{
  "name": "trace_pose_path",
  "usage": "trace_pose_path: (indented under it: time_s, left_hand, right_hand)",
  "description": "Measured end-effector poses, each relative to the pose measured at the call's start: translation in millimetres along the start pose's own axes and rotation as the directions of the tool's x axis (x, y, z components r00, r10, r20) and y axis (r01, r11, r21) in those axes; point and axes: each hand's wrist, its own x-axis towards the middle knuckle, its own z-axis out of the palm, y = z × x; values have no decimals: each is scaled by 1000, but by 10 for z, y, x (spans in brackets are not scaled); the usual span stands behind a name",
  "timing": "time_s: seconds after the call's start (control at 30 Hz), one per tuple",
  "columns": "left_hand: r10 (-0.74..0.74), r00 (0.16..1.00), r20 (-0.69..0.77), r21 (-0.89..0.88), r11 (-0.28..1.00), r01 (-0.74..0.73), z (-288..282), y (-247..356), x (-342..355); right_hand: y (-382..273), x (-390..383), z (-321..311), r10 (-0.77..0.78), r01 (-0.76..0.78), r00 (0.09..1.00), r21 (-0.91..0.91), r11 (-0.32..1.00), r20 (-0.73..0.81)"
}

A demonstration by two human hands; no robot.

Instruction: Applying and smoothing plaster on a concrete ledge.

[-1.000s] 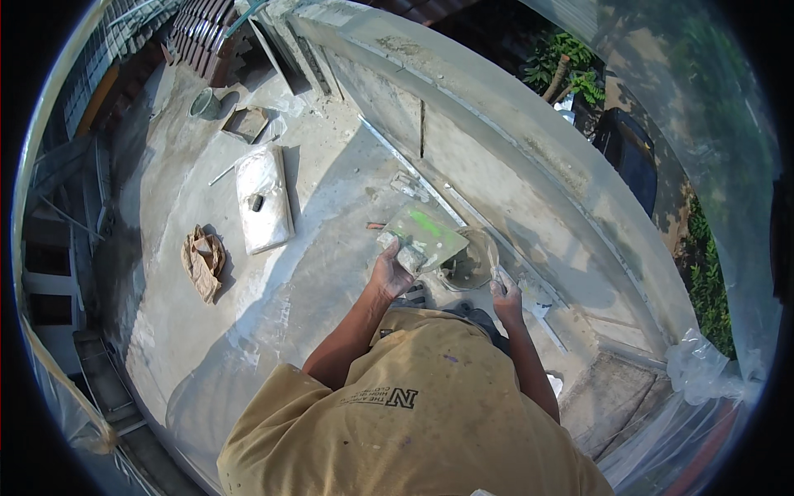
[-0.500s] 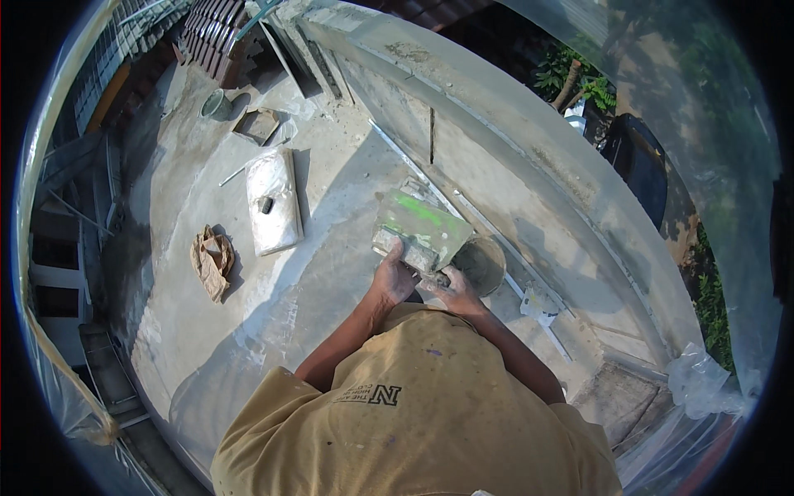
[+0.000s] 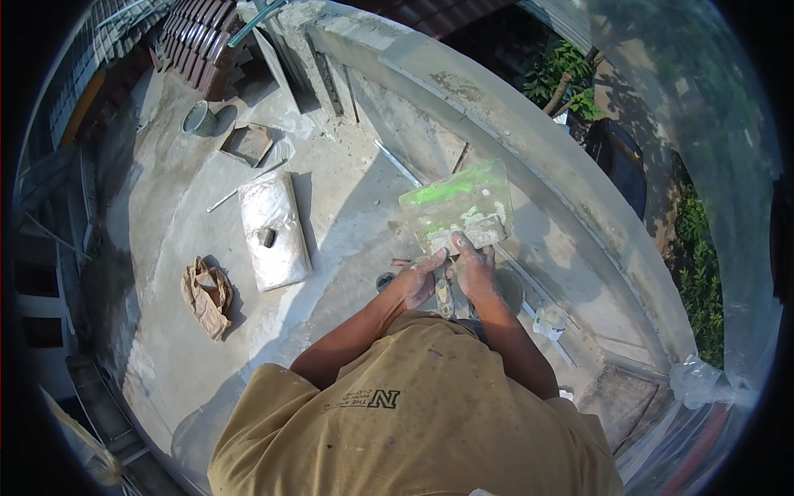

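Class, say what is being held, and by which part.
A flat, green-smeared board, held at its near edge. The right hand has its thumb on top; the left hand is there too, its grip partly hidden.

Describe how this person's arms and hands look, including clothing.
The left hand and right hand are gloveless, with pale smears on the right. Both forearms are bare below the short sleeves of a tan shirt, marked by dark print and small stains.

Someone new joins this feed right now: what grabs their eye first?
Probably the green-smeared board, just right of centre, with the right hand gripping its near edge and the left hand close by. Next, the bright white package on the floor to the left, a small dark object on top.
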Motion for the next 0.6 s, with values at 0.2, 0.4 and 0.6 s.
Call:
trace_pose_path:
  time_s: [0.2, 0.4, 0.6]
  left_hand:
    - [193, 953, -232, 818, 569, 84, -1004, 531, 122]
    - [420, 712, -562, 799, 497, 338, -2121, 841, -540]
    - [215, 390, -895, 323, 917, 236, -3153, -3, -1386]
  right_hand:
    - [-1027, 589, 396, -416, 403, 904, -517, 755, 96]
    - [-2028, 1662, 450, -324, 520, 829, -841, 150, 456]
    - [-2233, 2557, 193, -55, 23, 998, -853, 521, -7]
